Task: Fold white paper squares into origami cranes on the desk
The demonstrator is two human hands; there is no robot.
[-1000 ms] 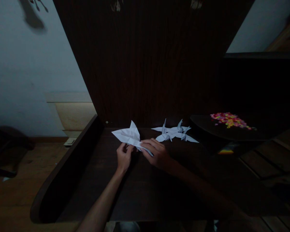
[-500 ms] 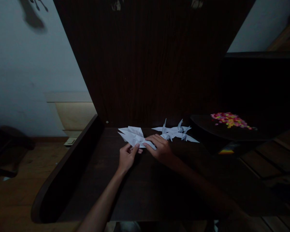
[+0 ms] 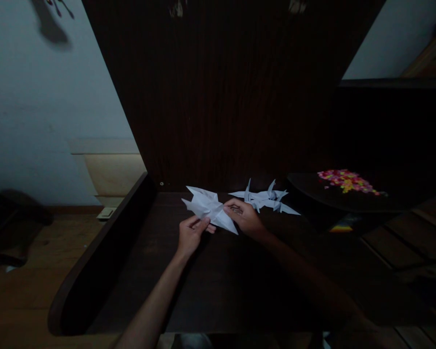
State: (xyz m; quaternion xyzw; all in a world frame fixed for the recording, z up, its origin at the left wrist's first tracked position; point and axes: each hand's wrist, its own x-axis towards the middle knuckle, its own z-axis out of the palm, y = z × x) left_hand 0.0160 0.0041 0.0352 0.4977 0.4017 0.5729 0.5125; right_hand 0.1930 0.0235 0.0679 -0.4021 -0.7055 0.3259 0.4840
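A partly folded sheet of white paper (image 3: 208, 203), with several pointed flaps spread out, is held just above the dark desk (image 3: 203, 286). At its lower left edge my left hand (image 3: 192, 235) pinches it, thumb on top and fingers beneath. My right hand (image 3: 244, 216) has its fingertips closed on the paper's right side. Just beyond the right hand lie several folded white paper cranes (image 3: 267, 196), with narrow upright points and flat wings, grouped close together.
A heap of small pink, red and yellow pieces (image 3: 349, 181) lies on a dark rounded shelf (image 3: 312, 198) at the right. A raised dark side panel (image 3: 98, 257) bounds the desk on the left, and a tall dark board (image 3: 232, 106) stands behind.
The paper has been opened out, its right-hand flap now spreading toward the lower right. My right hand has shifted slightly right along its edge; my left hand stays nearly in place.
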